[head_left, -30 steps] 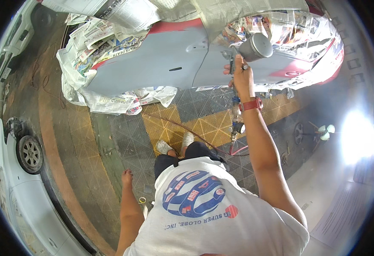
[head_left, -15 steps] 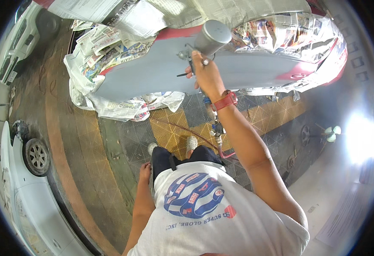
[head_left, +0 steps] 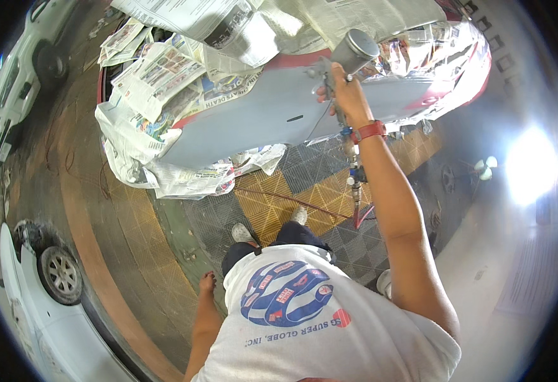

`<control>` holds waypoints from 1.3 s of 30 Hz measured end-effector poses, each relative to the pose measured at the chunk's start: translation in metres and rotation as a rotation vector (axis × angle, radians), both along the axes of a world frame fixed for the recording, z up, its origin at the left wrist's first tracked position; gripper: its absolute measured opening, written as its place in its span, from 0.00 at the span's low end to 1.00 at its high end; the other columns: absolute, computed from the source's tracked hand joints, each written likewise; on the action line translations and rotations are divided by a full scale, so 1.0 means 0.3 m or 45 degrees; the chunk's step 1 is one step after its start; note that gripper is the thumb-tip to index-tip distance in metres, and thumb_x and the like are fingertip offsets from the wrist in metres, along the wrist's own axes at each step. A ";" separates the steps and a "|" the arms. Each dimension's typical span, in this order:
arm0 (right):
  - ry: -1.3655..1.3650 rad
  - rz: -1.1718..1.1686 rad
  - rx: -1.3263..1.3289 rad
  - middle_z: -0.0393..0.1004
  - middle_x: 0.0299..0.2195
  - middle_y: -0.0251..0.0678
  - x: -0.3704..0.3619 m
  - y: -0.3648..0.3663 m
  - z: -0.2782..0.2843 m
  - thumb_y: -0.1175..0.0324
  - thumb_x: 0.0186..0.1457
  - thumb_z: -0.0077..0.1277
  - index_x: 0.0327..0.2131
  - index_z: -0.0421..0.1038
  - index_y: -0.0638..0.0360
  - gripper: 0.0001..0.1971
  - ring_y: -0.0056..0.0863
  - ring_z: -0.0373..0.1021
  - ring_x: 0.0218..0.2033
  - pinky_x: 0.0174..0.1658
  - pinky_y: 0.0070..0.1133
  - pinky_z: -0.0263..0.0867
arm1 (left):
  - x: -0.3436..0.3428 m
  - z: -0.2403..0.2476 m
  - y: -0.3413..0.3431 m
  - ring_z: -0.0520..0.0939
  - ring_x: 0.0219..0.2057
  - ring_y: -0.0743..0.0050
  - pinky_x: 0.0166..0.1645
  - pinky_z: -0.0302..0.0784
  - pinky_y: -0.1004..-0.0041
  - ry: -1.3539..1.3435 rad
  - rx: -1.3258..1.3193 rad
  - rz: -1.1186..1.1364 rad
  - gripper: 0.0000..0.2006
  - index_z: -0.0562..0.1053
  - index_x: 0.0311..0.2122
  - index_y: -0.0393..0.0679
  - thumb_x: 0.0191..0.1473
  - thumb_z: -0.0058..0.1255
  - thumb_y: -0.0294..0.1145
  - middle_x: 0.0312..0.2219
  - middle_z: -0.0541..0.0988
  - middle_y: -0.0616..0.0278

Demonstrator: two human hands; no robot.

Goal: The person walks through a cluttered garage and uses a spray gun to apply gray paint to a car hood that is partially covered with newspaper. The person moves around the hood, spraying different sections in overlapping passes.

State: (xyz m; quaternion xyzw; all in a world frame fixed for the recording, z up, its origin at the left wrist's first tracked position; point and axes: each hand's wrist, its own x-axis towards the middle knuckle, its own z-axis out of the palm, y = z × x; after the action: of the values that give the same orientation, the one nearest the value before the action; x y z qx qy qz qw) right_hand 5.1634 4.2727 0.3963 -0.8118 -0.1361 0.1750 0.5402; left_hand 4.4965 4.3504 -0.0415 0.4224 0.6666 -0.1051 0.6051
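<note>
Spray gun (head_left: 327, 72): bare metallic grey, held at the upper middle of the view, in front of the newspaper-wrapped car side. Its cup (head_left: 359, 49) is a smooth grey cylinder with a rounded rim, tilted toward the right and standing above my knuckles. My right hand (head_left: 349, 95) is clenched on the gun's handle; the gun head projects past the left of my fist, and the metal fittings (head_left: 353, 175) hang below it, beside my wrist, where I wear a red strap (head_left: 369, 131). A thin reddish hose (head_left: 357, 219) bends away from the lowest fitting. My left hand (head_left: 208, 282) hangs low beside my dark shorts, well apart from the gun, its fingers slack and slightly curled. The car panel (head_left: 253, 111) beyond the gun is matt grey, gently curved, with red paint along its upper edge and toward its right end. Creased newspaper sheets (head_left: 158, 86) border it above, at the left and below. Under my pale shoes (head_left: 241, 233) lie ribbed floor tiles (head_left: 266, 198) in yellow and grey. At the left stands a white car (head_left: 43, 318) with a spoked wheel (head_left: 61, 275); at the right, a bright lamp (head_left: 533, 167) glares.
</note>
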 end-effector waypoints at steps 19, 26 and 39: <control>-0.188 -0.283 0.009 0.83 0.32 0.43 0.094 -0.178 0.067 0.38 0.72 0.41 0.54 0.74 0.69 0.36 0.25 0.81 0.29 0.18 0.22 0.68 | 0.467 -0.148 0.389 0.82 0.44 0.75 0.46 0.80 0.70 -0.571 0.063 -0.067 0.12 0.77 0.53 0.43 0.66 0.56 0.30 0.49 0.82 0.62; 0.050 -0.090 0.122 0.81 0.29 0.41 0.031 -0.080 0.076 0.41 0.72 0.43 0.49 0.75 0.70 0.33 0.23 0.79 0.25 0.18 0.22 0.71 | 0.627 -0.077 0.248 0.82 0.41 0.78 0.46 0.79 0.72 -0.683 0.143 -0.218 0.14 0.76 0.54 0.38 0.66 0.56 0.31 0.47 0.82 0.63; 0.216 0.119 0.138 0.81 0.31 0.43 0.001 0.040 0.021 0.41 0.72 0.43 0.55 0.71 0.70 0.34 0.24 0.79 0.26 0.18 0.22 0.70 | 0.385 0.081 0.115 0.80 0.39 0.70 0.42 0.76 0.69 0.015 -0.039 -0.157 0.19 0.75 0.58 0.41 0.66 0.50 0.35 0.44 0.81 0.62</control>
State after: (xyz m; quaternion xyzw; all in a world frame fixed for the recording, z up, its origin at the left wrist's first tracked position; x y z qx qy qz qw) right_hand 5.1637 4.2848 0.4025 -0.7564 -0.1366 0.2605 0.5842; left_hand 4.6121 4.3849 -0.0172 0.4527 0.6411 -0.1551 0.6000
